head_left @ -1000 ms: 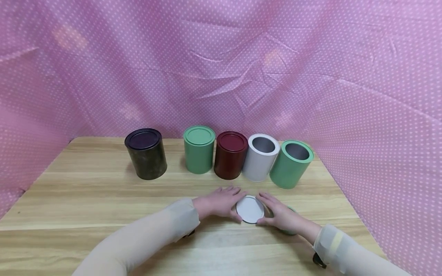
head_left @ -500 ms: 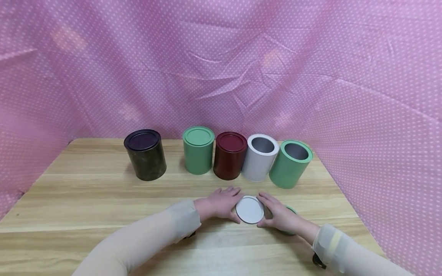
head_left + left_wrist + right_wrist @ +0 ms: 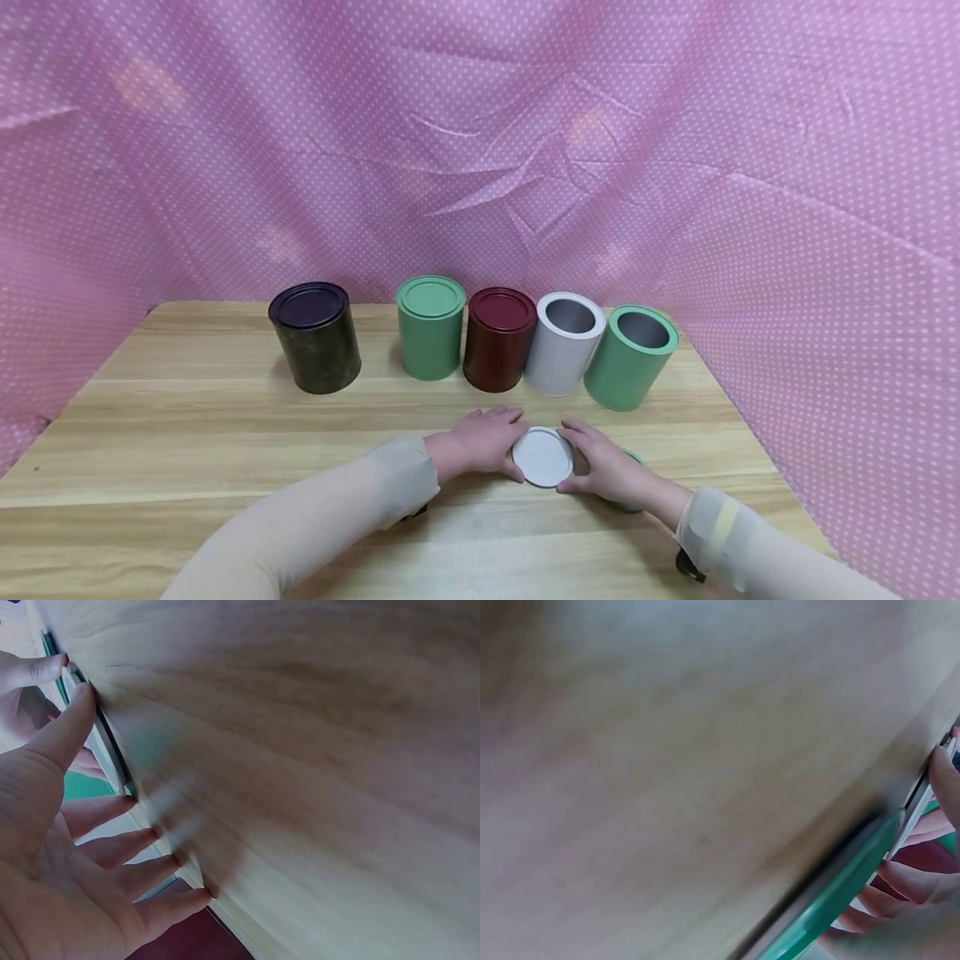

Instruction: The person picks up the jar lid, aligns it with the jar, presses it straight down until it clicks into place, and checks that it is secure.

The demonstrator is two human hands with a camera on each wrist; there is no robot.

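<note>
Nearest, we see the left sleeve [image 3: 337, 500] and the right sleeve [image 3: 772, 546] extending across the tabletop [image 3: 187, 433] toward the white lid [image 3: 543, 457], our landmark, which lies level between the two hands. At its left edge is the left hand [image 3: 480, 443], fingers spread and thumb set apart; at its right edge the right hand [image 3: 609, 463] mirrors it, fingers likewise parted from the thumb. How firmly either presses we cannot tell. Just right of the white lid lies a green lid [image 3: 838, 886], mostly covered by the right hand in the head view; whether the two lids touch is unclear.

We judge the step in hand to be the steadying of the white lid from both sides. Any lift from here would call for even inward pressure at the rim; letting go, for both hands to part evenly.

Beyond the white lid, we note an open white can [image 3: 557, 367] almost directly behind it, an open green can [image 3: 622, 372] behind and to its right, and, successively farther left, a lidded red can [image 3: 496, 360], a lidded green can [image 3: 431, 347] and a lidded black can [image 3: 324, 352]. A pink dotted cloth [image 3: 480, 167] hangs behind.
</note>
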